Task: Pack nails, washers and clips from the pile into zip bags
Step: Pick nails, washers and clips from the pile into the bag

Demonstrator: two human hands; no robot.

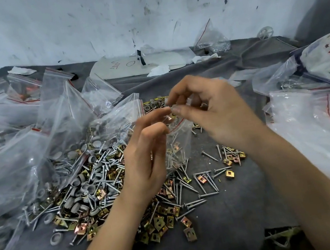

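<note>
Two hands on one bag mouth

Small zip bag (179, 144) hangs mid-surface, over the right fringe of the pile (96, 185), long axis vertical, mouth up. Left hand (146, 148) and right hand (218, 115) both pinch the red-lined mouth, fingertips nearly meeting, right hand higher. Bag is clear and crinkled, part-filled with nails (174, 158) and brass clips (176, 145). Sealing looks next: strip runs between the two pinches.

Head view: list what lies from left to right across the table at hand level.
heap of clear zip bags → left hand → small zip bag hanging between the hands → right hand → large clear bags
</note>
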